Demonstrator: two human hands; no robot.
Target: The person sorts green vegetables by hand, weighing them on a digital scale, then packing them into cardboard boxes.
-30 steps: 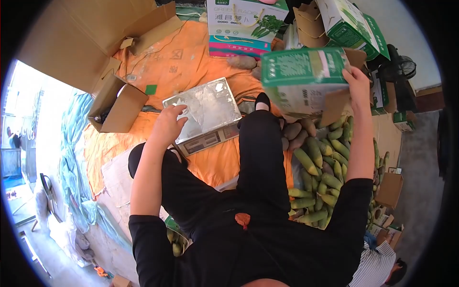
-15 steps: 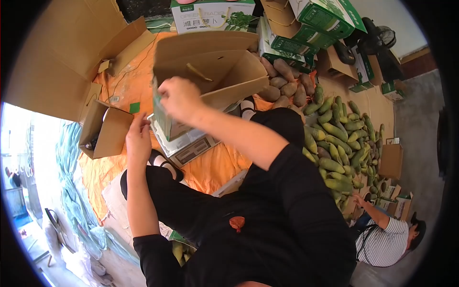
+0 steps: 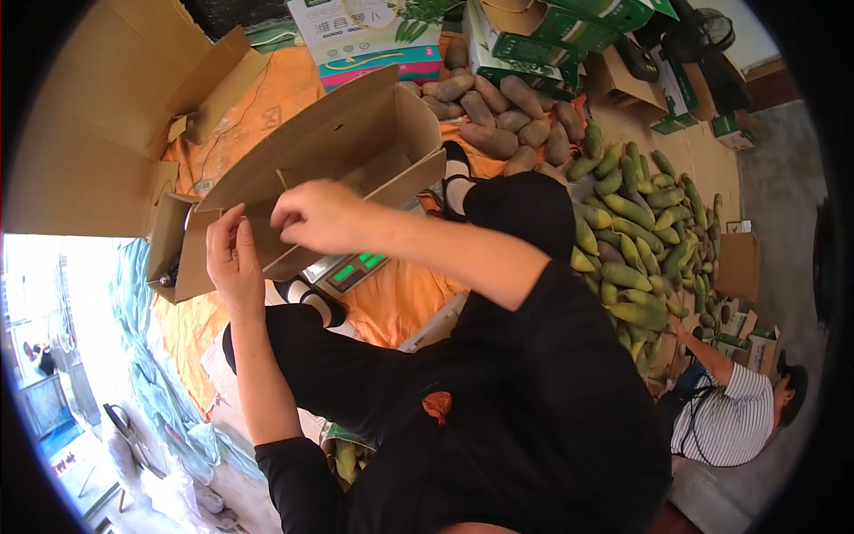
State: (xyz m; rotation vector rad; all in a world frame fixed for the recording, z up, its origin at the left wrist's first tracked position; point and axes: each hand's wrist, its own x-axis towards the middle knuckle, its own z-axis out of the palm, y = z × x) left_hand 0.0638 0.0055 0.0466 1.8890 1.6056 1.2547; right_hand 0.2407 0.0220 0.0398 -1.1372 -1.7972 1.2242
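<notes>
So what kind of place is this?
It looks like somewhere vegetables get packed, maybe a storeroom: there's a big heap of green radishes, printed cartons, and a scale with lit green numbers by the open box.

Carton (image 3: 294, 156) swung over the scale (image 3: 326, 266) from the right, right hand (image 3: 316, 214) crossing with it, left hand (image 3: 234, 254) away from the scale top, at the carton's end, readout (image 3: 372, 262) now lit green
</notes>
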